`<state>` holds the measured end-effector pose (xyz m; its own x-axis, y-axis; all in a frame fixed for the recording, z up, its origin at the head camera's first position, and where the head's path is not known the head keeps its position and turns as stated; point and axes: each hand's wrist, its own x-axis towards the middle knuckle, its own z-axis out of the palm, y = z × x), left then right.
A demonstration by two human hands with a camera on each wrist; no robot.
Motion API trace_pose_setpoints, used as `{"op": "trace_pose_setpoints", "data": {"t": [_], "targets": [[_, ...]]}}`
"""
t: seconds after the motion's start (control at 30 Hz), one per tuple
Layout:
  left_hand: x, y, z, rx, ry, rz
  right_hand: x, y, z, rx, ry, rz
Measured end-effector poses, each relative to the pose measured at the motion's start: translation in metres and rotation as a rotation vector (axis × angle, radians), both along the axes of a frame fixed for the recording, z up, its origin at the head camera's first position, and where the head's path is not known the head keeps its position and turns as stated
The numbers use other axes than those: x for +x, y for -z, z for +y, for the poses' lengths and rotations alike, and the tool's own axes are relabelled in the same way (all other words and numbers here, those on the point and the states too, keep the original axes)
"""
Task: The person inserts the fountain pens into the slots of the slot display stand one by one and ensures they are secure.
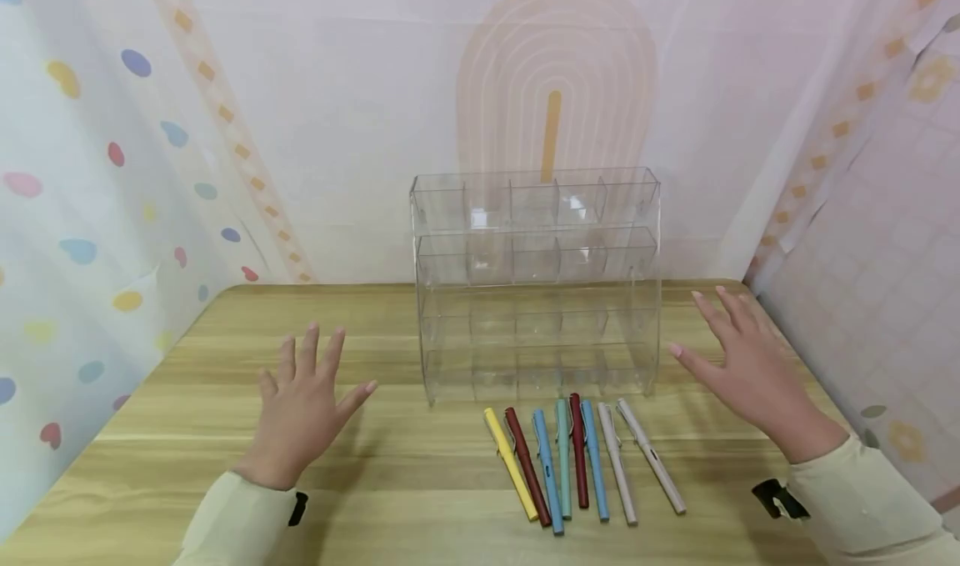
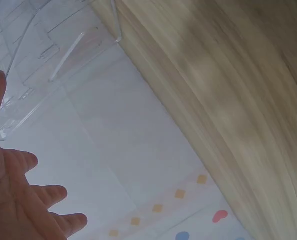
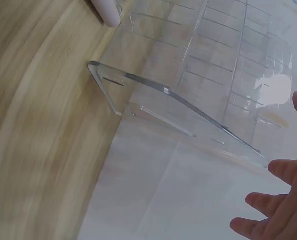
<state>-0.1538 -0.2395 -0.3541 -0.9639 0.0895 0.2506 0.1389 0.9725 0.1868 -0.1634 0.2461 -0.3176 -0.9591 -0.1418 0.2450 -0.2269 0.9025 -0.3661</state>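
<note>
A clear tiered organizer [image 1: 540, 287] with several compartments stands upright on the wooden table. Before it lies a row of several capped pens: a yellow pen [image 1: 512, 466], dark red pens [image 1: 527, 466], blue pens [image 1: 547, 470], a green pen [image 1: 564, 458] and pale grey pens [image 1: 618, 464]. My left hand [image 1: 303, 412] is held left of the organizer, fingers spread, touching nothing. To the organizer's right, my right hand [image 1: 757, 370] also has its fingers spread and holds nothing. In the right wrist view, the organizer's side edge [image 3: 188, 105] shows near the right hand's fingers.
The wooden table [image 1: 397, 483] ends at a pale curtain [image 1: 360, 132] behind the organizer. A curtain with coloured dots [image 1: 67, 299] hangs at the left, and a patterned cloth [image 1: 885, 283] hangs at the right.
</note>
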Motion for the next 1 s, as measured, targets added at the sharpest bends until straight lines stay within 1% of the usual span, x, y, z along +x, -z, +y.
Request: {"op": "trace_pose_setpoints", "data": {"t": [0.2, 0.27, 0.37, 0.43, 0.5, 0.6, 0.73, 1.0], "targets": [[-0.006, -0.003, 0.009, 0.092, 0.022, 0.013, 0.001, 0.001, -0.002, -0.112, -0.015, -0.048], [-0.008, -0.003, 0.012, 0.118, 0.036, 0.039, 0.001, 0.003, -0.003, -0.155, -0.025, -0.064], [-0.012, -0.003, 0.018, 0.168, 0.071, 0.096, 0.002, 0.005, -0.004, -0.213, -0.032, -0.088], [-0.015, -0.005, 0.021, 0.210, 0.089, 0.108, 0.003, 0.006, -0.005, -0.241, -0.026, -0.099], [-0.017, -0.007, 0.025, 0.271, 0.097, 0.096, 0.004, 0.008, -0.006, -0.269, -0.017, -0.114], [-0.020, -0.012, 0.029, 0.372, 0.092, 0.042, 0.004, 0.010, -0.008, -0.319, -0.006, -0.143], [-0.025, -0.018, 0.034, 0.484, 0.084, 0.007, 0.005, 0.016, -0.010, -0.385, -0.001, -0.194], [-0.040, -0.027, 0.043, 0.744, 0.054, -0.062, 0.009, 0.029, -0.012, -0.482, 0.002, -0.266]]}}
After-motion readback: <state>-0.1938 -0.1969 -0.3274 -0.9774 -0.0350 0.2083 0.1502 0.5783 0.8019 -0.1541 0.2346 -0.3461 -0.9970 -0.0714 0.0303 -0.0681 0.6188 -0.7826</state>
